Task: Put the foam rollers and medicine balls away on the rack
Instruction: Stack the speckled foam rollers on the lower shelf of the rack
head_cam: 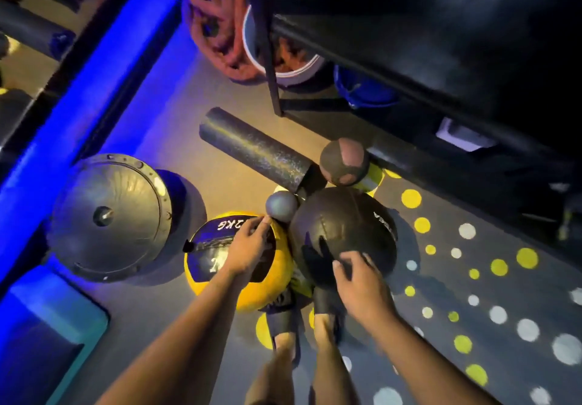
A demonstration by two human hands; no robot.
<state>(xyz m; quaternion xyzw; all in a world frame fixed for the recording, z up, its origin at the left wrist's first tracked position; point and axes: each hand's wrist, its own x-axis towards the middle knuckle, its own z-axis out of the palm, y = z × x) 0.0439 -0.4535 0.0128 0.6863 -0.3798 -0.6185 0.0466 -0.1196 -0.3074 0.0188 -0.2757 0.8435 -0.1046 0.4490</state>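
Frankly, the nearest risk sits at our toes. Both big balls crowd our sandalled feet [326, 310], and either one lifted single-handed may well slip off the palm onto them. It could also roll and knock away the small grey ball [281, 206] nestled between the two.

Our left hand [252, 247], at eleven o'clock, lies on the crown of the yellow and black medicine ball [204, 253] marked 2KG, knuckles bent, fingertips right by the grey ball; whether it grips anything we cannot tell. Our right hand [362, 281], at one o'clock, is spread wide, fingers lightly curved over the near side of the large black medicine ball [343, 225], holding nothing; blur hides whether it touches.

At ten o'clock rests an upturned balance dome [107, 215]. Farther out at twelve, a black foam roller [255, 149] lies on the floor, one end close to a smaller black and reddish medicine ball [344, 162]. Beyond them, from twelve round to two o'clock, stands the dark rack [441, 42]; none of these balls or the roller is on it yet.
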